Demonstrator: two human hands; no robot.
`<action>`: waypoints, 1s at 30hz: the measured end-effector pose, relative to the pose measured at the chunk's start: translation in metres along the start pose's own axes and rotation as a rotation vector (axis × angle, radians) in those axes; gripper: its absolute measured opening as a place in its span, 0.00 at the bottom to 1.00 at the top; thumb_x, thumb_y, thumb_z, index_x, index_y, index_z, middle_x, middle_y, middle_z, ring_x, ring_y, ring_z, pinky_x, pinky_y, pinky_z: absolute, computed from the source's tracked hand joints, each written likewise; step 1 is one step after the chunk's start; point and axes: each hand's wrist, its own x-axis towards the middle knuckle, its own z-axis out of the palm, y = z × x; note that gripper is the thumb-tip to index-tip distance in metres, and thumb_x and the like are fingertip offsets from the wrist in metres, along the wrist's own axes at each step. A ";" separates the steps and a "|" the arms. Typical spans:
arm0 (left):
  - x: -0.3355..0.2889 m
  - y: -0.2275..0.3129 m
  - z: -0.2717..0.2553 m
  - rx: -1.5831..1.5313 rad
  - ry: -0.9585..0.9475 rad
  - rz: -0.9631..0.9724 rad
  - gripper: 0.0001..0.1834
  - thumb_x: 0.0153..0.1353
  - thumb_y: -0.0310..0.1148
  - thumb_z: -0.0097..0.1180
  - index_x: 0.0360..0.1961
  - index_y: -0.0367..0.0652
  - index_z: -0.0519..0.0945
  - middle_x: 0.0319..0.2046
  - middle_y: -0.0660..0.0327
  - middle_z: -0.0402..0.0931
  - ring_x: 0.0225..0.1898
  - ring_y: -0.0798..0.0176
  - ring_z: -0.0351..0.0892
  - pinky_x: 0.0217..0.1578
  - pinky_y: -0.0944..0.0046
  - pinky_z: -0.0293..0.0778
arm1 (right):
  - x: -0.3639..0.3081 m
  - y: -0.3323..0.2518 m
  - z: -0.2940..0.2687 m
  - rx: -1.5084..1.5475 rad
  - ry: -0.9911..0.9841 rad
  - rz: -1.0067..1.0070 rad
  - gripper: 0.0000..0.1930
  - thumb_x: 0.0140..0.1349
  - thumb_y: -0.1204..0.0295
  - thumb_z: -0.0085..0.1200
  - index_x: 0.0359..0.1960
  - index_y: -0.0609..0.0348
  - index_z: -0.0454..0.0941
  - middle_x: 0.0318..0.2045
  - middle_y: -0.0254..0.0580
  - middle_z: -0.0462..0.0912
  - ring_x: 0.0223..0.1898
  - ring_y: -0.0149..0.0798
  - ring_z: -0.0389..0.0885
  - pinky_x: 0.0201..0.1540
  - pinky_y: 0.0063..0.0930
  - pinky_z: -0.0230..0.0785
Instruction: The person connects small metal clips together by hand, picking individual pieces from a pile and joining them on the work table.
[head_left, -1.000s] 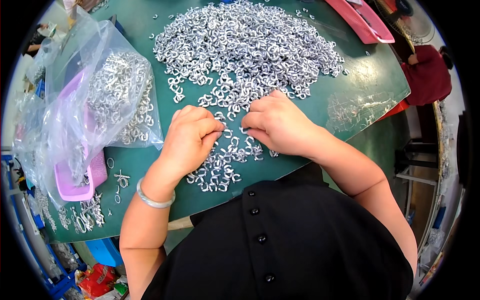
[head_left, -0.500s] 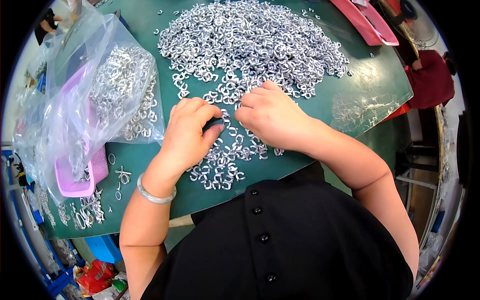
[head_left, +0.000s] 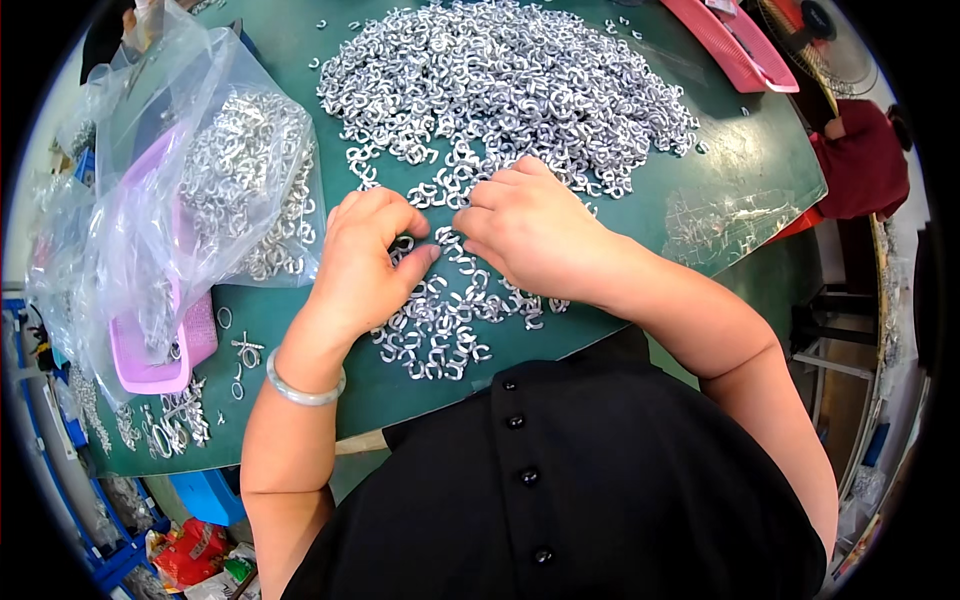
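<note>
Plastic, clear and crumpled, fills the left of my view: a bag draped over a lilac basket, with a mass of silvery pieces showing through it. Below the basket, rings and other small metal parts lie near the edge of the green table. A blue bin and a red package sit lower, beyond that edge.

Next across I have the left hand, a pale bracelet around its wrist. It is partly open, thumb and forefinger curved toward each other with a gap between their tips; pieces show in that gap, but I can't tell whether they rest on the table or in the fingers.

Just beside it, a loose batch of U-shaped metal pieces spreads on the table toward the person's black top. Farther up is the large heap of similar pieces, with a few strays around its rim.

The right hand is at the near side of the heap, fingers curled down; the fingertips are largely hidden from me, so I cannot tell what it grips.

At far right I see a pink basket and, beyond the table, a person in maroon.
</note>
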 end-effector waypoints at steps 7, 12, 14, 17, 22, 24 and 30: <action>-0.002 0.001 0.007 0.069 0.040 0.096 0.15 0.45 0.24 0.68 0.37 0.41 0.82 0.33 0.59 0.76 0.40 0.53 0.72 0.43 0.58 0.68 | -0.002 -0.004 -0.009 0.119 -0.150 0.007 0.07 0.55 0.67 0.60 0.32 0.54 0.81 0.27 0.34 0.76 0.35 0.39 0.76 0.41 0.33 0.62; -0.003 -0.001 0.010 0.006 0.032 0.020 0.14 0.43 0.22 0.68 0.34 0.40 0.81 0.33 0.59 0.76 0.39 0.52 0.73 0.41 0.57 0.69 | 0.009 -0.007 -0.001 0.008 -0.072 0.042 0.03 0.49 0.73 0.55 0.25 0.51 0.81 0.26 0.33 0.79 0.36 0.39 0.79 0.42 0.35 0.62; -0.002 0.000 0.010 -0.010 0.034 0.011 0.14 0.42 0.20 0.68 0.33 0.40 0.81 0.33 0.59 0.76 0.39 0.52 0.73 0.40 0.58 0.69 | 0.010 -0.007 0.008 -0.002 -0.019 0.022 0.01 0.50 0.72 0.56 0.24 0.51 0.79 0.25 0.33 0.75 0.34 0.39 0.77 0.40 0.34 0.62; -0.003 -0.001 0.008 -0.004 0.024 0.016 0.14 0.42 0.21 0.68 0.33 0.41 0.80 0.33 0.60 0.76 0.39 0.53 0.73 0.41 0.57 0.69 | 0.011 -0.007 0.009 0.012 0.016 0.008 0.02 0.50 0.71 0.57 0.24 0.52 0.78 0.23 0.32 0.72 0.31 0.38 0.76 0.38 0.34 0.61; -0.004 0.001 0.004 -0.001 0.013 0.046 0.15 0.42 0.23 0.69 0.33 0.42 0.81 0.33 0.61 0.76 0.40 0.53 0.73 0.45 0.57 0.66 | 0.007 -0.004 0.006 0.157 0.066 0.085 0.02 0.51 0.71 0.59 0.25 0.53 0.80 0.22 0.33 0.73 0.31 0.40 0.77 0.39 0.35 0.62; -0.004 0.003 0.002 -0.008 0.004 0.051 0.15 0.42 0.23 0.69 0.34 0.43 0.81 0.33 0.61 0.75 0.40 0.54 0.73 0.46 0.57 0.66 | 0.006 -0.005 0.003 0.210 0.124 0.113 0.06 0.53 0.69 0.55 0.20 0.51 0.78 0.21 0.35 0.76 0.32 0.41 0.78 0.38 0.36 0.64; -0.004 -0.001 -0.007 -0.007 -0.155 0.137 0.13 0.45 0.18 0.57 0.35 0.42 0.82 0.34 0.61 0.75 0.41 0.54 0.74 0.45 0.58 0.68 | -0.006 -0.009 -0.006 0.345 -0.102 -0.069 0.05 0.52 0.70 0.56 0.21 0.54 0.78 0.23 0.38 0.75 0.32 0.46 0.78 0.36 0.41 0.72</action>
